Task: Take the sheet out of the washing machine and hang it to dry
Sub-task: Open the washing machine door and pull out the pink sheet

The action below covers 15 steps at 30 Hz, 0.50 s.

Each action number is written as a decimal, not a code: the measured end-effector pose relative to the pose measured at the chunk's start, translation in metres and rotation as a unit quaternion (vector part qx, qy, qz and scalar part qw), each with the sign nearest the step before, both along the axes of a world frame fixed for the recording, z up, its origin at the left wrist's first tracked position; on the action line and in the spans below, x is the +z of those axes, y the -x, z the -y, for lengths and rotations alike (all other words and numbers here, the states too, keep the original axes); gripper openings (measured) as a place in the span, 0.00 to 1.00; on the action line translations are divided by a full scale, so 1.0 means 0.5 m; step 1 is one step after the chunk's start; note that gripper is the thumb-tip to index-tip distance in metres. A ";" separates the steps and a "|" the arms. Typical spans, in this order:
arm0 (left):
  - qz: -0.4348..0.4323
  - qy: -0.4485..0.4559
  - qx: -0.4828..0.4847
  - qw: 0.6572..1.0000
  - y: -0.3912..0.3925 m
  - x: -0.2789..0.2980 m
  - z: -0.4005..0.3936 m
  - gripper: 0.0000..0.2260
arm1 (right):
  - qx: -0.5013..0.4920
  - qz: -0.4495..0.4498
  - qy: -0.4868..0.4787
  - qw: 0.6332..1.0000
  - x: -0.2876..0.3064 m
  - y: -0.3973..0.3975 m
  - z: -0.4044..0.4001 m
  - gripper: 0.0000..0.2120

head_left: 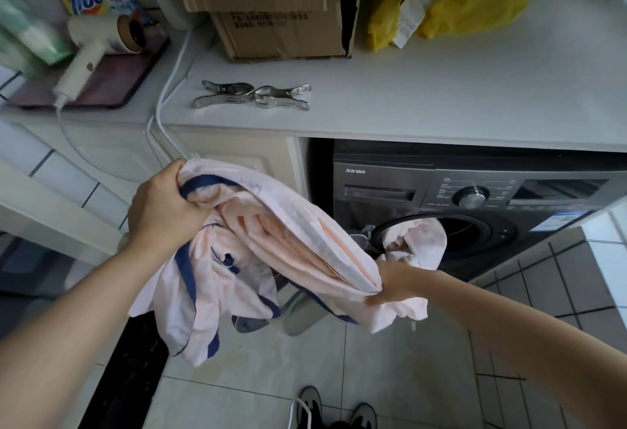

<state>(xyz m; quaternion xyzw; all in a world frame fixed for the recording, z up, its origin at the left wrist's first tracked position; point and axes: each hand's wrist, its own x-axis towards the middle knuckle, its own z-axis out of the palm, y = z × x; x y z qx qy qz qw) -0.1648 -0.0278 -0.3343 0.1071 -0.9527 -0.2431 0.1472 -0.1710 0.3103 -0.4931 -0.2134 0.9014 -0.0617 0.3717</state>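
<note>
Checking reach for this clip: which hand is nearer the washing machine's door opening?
Right. The right hand grips the sheet just below-left of the door opening; the left hand holds the sheet's other end far to the left.

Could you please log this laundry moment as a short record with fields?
sheet: pale pink with navy trim, bunched, partly pulled out, one end in the drum opening
washing machine: dark front-loader under the counter
left hand: grips the sheet's upper bunch
right hand: grips the sheet near the drum
counter: white, holds metal clips, cardboard box, yellow bag
hair dryer: on a dark tray at left
stage: sheet not yet hung
</note>
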 end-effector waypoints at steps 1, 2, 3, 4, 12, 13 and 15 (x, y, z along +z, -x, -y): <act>0.019 0.017 0.002 1.000 -0.003 -0.005 0.003 0.16 | 0.010 -0.050 -0.049 0.997 -0.009 0.002 -0.014 0.24; 0.037 0.039 0.002 0.999 -0.008 -0.011 0.005 0.13 | 0.014 -0.099 -0.096 0.990 -0.004 0.005 -0.027 0.20; 0.052 0.062 0.001 0.997 -0.012 -0.018 0.007 0.12 | 0.009 -0.149 -0.124 0.981 -0.008 0.015 -0.045 0.18; 0.065 0.083 0.001 0.994 -0.017 -0.025 0.008 0.12 | -0.009 -0.168 -0.140 0.976 0.014 0.021 -0.058 0.16; 0.165 0.142 -0.006 0.976 -0.021 -0.049 -0.008 0.17 | -0.103 -0.296 -0.057 0.948 0.161 0.074 -0.121 0.11; 0.182 0.141 -0.017 0.973 -0.017 -0.046 -0.017 0.19 | -0.112 -0.307 -0.046 0.944 0.183 0.080 -0.117 0.10; 0.210 0.140 -0.037 0.967 -0.008 -0.034 -0.044 0.25 | -0.117 -0.331 -0.032 0.936 0.230 0.090 -0.106 0.09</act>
